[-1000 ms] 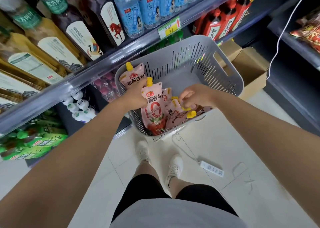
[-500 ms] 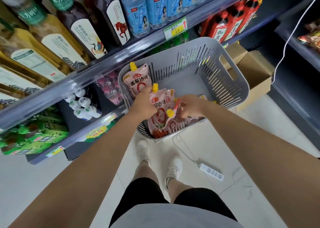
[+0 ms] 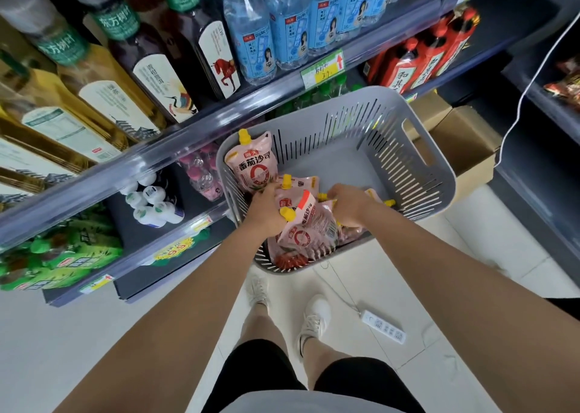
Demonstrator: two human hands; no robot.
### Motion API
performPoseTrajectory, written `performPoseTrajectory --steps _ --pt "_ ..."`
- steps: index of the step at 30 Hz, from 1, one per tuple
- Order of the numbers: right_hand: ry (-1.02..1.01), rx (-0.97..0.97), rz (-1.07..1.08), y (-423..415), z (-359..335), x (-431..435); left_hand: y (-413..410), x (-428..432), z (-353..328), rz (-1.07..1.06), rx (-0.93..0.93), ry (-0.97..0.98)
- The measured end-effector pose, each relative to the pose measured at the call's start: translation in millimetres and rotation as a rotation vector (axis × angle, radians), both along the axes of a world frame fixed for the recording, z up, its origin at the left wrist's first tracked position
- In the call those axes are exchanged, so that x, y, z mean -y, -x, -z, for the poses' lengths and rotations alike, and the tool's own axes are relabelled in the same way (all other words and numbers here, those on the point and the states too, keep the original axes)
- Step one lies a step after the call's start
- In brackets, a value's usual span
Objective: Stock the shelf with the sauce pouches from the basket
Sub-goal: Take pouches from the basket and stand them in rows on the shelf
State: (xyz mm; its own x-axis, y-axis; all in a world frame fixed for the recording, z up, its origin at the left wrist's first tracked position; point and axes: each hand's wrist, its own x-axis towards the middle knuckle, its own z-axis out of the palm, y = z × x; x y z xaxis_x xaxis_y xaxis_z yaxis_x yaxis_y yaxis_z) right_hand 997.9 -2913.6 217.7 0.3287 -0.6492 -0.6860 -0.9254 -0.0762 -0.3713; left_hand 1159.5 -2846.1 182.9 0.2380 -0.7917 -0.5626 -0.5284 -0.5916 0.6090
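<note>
Pink pouches [image 3: 252, 164] with yellow caps, printed 番茄沙司, lie in the grey basket [image 3: 439, 167] below the shelf [image 3: 188, 136] tag [image 3: 323, 70] reading 3.9. Fingers of the left hand [image 3: 266, 214] grip one at its spout. Fingers of the right hand [image 3: 348, 205] curl round another.

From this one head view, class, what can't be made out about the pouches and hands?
Head view: pouch count in the basket, covered by the left hand, the right hand and the top sauce pouch.
Head view: right hand's fingertips, buried among pouches; grip unclear.
Head view: what carries the basket, hidden beneath it.
</note>
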Motion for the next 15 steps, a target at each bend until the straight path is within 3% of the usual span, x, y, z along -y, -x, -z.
performPoseTrajectory --steps 2,4,11,15 --pt "-0.152 -0.03 -0.153 -7.1 -0.9 -5.5 2.6 1.2 1.7 -0.077 -0.022 -0.043" --pt "-0.216 -0.055 -0.175 -14.3 2.9 -13.5 6.4 2.9 1.1 -0.165 -0.03 -0.05" --pt "0.056 0.122 0.234 -34.4 35.1 -30.7 20.2 25.8 3.1 -0.52 -0.102 -0.195" --pt "-0.064 0.264 0.453 -29.4 36.0 -14.3 20.6 28.9 6.0 -0.477 -0.11 -0.243"
